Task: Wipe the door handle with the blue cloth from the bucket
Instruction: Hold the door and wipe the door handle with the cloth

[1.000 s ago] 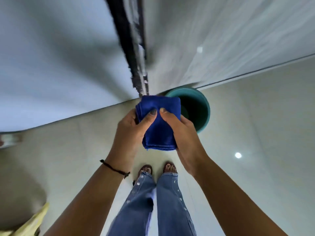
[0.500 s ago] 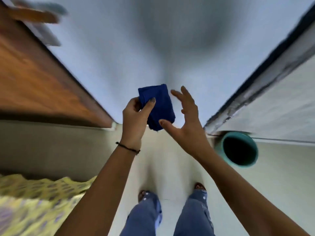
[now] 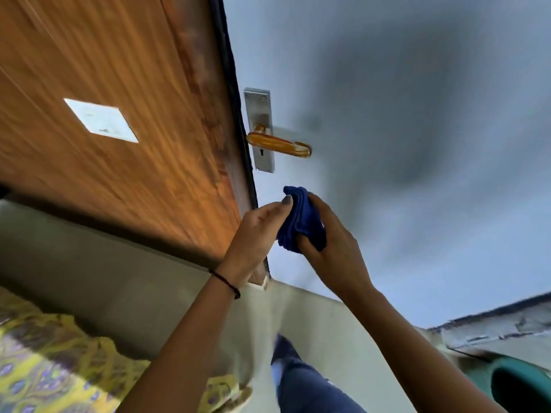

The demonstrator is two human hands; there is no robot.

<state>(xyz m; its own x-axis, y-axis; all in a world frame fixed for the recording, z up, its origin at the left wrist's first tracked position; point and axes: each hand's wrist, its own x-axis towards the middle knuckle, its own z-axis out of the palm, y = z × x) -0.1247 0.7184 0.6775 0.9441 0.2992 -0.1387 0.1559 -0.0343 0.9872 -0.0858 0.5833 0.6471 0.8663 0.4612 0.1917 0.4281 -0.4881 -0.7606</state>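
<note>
From the head view I look steeply down a pale grey-white door (image 3: 387, 84), and I take its door handle (image 3: 278, 143) as my landmark. The handle is an amber, glossy lever mounted on a brushed metal backplate (image 3: 260, 129) with a keyhole just below the lever. Left of the handle, past a dark door edge, stands a wood-grain panel (image 3: 104, 84) carrying a small white square plate (image 3: 101, 120); I can read no writing on it, nor any brand or label elsewhere. Far below the handle the floor (image 3: 313, 323) is pale and smooth. Down and to the right of the handle, at the frame's corner, I see the rim of a teal bucket (image 3: 518, 380). Down and to the left lies a yellow patterned fabric (image 3: 44, 368). Straight below are legs in blue jeans (image 3: 304, 386), blurred.

The blue cloth (image 3: 299, 222) sits just below the handle, apart from it, not touching the lever or the plate. It is deep blue, plush, folded into a thick wad with stacked layers showing along its top edge. My left hand (image 3: 256, 231) pinches the cloth's left side with its thumb (image 3: 281, 204) pressed on the fold. My right hand (image 3: 334, 245) cups the cloth from the right, fingers (image 3: 319, 210) curled round behind it and thumb closed on its lower edge. A thin dark band (image 3: 226, 283) circles the left wrist.
</note>
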